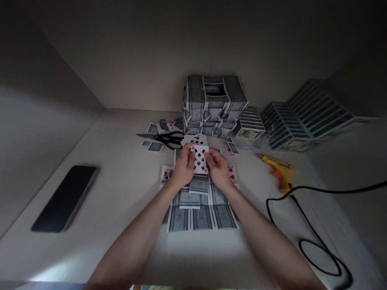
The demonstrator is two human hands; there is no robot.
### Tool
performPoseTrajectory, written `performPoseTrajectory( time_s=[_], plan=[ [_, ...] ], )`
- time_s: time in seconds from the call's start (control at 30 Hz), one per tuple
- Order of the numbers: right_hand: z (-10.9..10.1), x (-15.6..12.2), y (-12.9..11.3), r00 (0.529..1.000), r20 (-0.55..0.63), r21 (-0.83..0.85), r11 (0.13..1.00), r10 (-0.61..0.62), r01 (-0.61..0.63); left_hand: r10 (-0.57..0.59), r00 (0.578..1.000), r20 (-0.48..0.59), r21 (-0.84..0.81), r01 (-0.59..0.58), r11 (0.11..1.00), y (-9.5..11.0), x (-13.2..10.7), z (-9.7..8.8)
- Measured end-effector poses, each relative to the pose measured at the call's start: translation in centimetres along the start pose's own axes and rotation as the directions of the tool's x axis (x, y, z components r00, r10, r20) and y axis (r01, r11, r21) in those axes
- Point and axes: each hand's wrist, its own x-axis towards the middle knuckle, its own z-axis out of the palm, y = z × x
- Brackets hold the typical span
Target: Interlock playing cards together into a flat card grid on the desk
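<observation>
An eight of spades playing card (199, 160) is held up between my two hands, its face toward me. My left hand (184, 165) pinches the card's left edge, and my right hand (218, 167) pinches its right edge. Below them lies a layout of face-down patterned cards (202, 217), some overlapping. A king card (167, 174) pokes out on the left side and a five of hearts (231, 172) on the right. Just beyond my hands is a fanned pile of face-up cards (195, 139).
Black-handled scissors (165, 138) lie beside cut card pieces (155, 147). Behind stands a box-like structure of cards (214, 100). Card packs (302, 117) are stacked at right, near a yellow glue gun (281, 171) with a black cord (317, 241). A phone (65, 199) lies at left.
</observation>
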Motion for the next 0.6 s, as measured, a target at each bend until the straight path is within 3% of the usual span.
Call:
performPoseTrajectory(
  time_s=[0.23, 0.43, 0.6],
  plan=[
    [-0.2, 0.1, -0.3, 0.999, 0.023, 0.001, 0.999, 0.033, -0.033, -0.041, 0.999, 0.001, -0.109, 0.041, 0.993, 0.5, 0.0, 0.1],
    [-0.1, 0.0, -0.3, 0.999, 0.026, 0.017, 1.0, 0.025, -0.025, -0.071, 0.993, -0.098, -0.117, 0.059, 0.991, 1.1, 0.3, 0.3],
    [-0.1, -0.1, -0.1, 1.0, 0.03, -0.005, 1.0, 0.003, -0.003, -0.083, 0.991, -0.103, -0.15, 0.067, 0.986, 1.6, 0.5, -0.1]
  ],
)
